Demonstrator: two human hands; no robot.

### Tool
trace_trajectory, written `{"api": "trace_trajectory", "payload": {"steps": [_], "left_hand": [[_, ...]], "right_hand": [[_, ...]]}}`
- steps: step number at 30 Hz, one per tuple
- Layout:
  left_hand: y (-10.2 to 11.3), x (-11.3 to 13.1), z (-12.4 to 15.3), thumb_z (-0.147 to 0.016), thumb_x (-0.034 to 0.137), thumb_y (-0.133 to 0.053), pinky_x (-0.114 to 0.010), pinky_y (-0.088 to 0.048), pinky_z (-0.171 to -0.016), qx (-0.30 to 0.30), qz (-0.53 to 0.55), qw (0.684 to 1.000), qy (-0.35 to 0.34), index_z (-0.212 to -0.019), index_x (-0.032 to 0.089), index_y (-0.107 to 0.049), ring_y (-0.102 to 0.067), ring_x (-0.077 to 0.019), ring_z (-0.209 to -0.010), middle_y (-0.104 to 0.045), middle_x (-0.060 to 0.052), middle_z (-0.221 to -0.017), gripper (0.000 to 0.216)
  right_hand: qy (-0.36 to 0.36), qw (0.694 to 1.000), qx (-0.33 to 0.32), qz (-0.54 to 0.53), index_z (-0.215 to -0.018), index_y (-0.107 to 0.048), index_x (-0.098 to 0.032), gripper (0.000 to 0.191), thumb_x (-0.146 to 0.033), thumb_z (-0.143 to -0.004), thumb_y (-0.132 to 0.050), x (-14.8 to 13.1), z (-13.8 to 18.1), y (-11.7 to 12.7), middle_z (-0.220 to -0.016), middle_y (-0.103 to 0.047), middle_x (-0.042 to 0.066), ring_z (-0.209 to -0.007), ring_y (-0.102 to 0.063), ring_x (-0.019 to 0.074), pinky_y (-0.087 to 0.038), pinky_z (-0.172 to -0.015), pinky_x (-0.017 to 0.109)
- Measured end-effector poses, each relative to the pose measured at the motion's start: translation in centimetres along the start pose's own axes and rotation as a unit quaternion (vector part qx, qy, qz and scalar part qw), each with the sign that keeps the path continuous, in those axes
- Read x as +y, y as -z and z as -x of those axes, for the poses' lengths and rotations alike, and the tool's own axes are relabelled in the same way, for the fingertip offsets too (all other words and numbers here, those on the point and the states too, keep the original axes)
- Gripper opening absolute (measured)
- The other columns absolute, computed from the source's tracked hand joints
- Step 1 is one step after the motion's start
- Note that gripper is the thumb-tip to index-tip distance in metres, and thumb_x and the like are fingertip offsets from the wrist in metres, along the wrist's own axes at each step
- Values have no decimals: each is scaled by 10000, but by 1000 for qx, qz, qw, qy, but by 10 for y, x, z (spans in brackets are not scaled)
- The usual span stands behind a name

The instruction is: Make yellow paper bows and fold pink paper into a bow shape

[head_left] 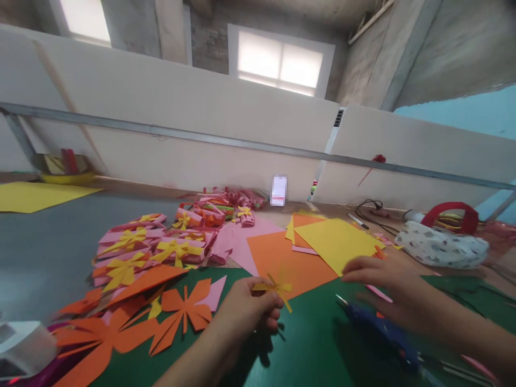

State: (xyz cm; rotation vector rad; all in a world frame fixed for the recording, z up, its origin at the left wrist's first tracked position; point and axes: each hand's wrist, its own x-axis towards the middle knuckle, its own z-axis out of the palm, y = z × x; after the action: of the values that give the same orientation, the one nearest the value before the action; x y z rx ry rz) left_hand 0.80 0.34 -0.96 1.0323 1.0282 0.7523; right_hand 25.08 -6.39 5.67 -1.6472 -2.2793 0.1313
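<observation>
My left hand [258,303] pinches a small yellow paper bow [284,288] between thumb and fingers, above the green mat [298,344]. Blurred by motion, my right hand [389,282] hangs over the right side of the mat with its fingers stretched out and nothing seen in them. Just below it is a blue glue gun [381,333], also blurred, its metal tip pointing left; no grip on it shows. Orange paper flower cutouts [186,312] lie left of my left hand. Behind them are folded pink paper pieces with yellow bows [124,269].
Orange [274,258] and yellow paper sheets [338,239] lie ahead. A patterned pouch with a red handle [443,244] and a dark cable [368,207] are at the right. A white object [26,346] stands at the lower left. A pale panel [201,156] closes off the back.
</observation>
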Motion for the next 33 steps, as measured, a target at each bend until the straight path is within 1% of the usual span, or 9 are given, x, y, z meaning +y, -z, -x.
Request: {"api": "trace_trajectory", "payload": {"steps": [2,5,8,11,14,19,23,26,33], "left_hand": [[-1,-1,1,-666,146,-598,-164,-423,-428,-13,-3,1000,2,-699,125,-578,-524,-65,-449,-616,-14,-617,43],[-3,-1,5,-690,168,-582,-159,-415,-435,-48,-17,999,11,-667,119,-576,-504,-51,-430,-610,-16,-608,55],[-6,0,9,-693,146,-564,-155,-412,-438,-78,-19,997,22,-656,122,-572,-498,-49,-430,-593,-5,-581,45],[-9,3,12,-688,103,-540,-154,-401,-414,-93,-19,994,48,-642,128,-560,-488,-53,-418,-562,11,-532,56],[-10,5,12,-676,79,-529,-153,-391,-393,-97,-12,993,66,-636,129,-562,-478,-54,-407,-556,15,-523,72],[-9,5,11,-694,104,-524,-157,-408,-421,-114,-11,991,69,-620,126,-567,-495,-52,-418,-566,11,-548,89],[-9,5,12,-739,140,-515,-155,-379,-412,-103,-24,992,72,-638,129,-568,-475,-44,-380,-551,26,-509,114],[-9,5,13,-743,191,-563,-153,-367,-402,-108,-16,991,78,-648,133,-564,-476,-46,-380,-538,37,-493,112],[-6,5,11,-703,108,-519,-166,-395,-416,-93,-26,993,71,-653,124,-581,-493,-56,-401,-579,12,-527,82]], "right_hand": [[-19,994,41,-95,-968,-665,-246,195,-279,-823,-539,-27,-14,-10,-1010,-645,59,-867,-612,165,-504,-725,271],[-89,974,79,-195,-980,-627,-206,211,-280,-795,-557,-52,-29,-37,-964,-657,60,-818,-621,165,-518,-685,280],[-127,956,75,-253,-892,-580,-171,146,-229,-761,-556,-60,-36,-61,-870,-647,45,-746,-613,148,-496,-623,254],[-138,959,81,-234,-741,-529,-178,19,-169,-733,-543,-60,-38,-75,-679,-587,-16,-617,-552,111,-428,-548,219],[-124,966,90,-207,-677,-510,-185,74,-137,-732,-519,-60,-36,-79,-598,-534,-40,-560,-497,99,-387,-522,212],[-79,970,125,-194,-707,-548,-188,84,-117,-742,-521,-59,-28,-85,-645,-577,-21,-605,-530,116,-422,-578,230],[-5,965,186,-187,-764,-594,-192,111,-108,-769,-521,-56,-25,-91,-729,-639,18,-677,-585,138,-463,-636,249],[57,961,208,-171,-782,-626,-198,131,-117,-802,-525,-53,-25,-94,-765,-651,33,-713,-603,145,-478,-647,253],[73,965,209,-138,-824,-664,-194,148,-103,-789,-553,-44,-24,-98,-785,-649,42,-711,-598,151,-472,-635,265]]}}
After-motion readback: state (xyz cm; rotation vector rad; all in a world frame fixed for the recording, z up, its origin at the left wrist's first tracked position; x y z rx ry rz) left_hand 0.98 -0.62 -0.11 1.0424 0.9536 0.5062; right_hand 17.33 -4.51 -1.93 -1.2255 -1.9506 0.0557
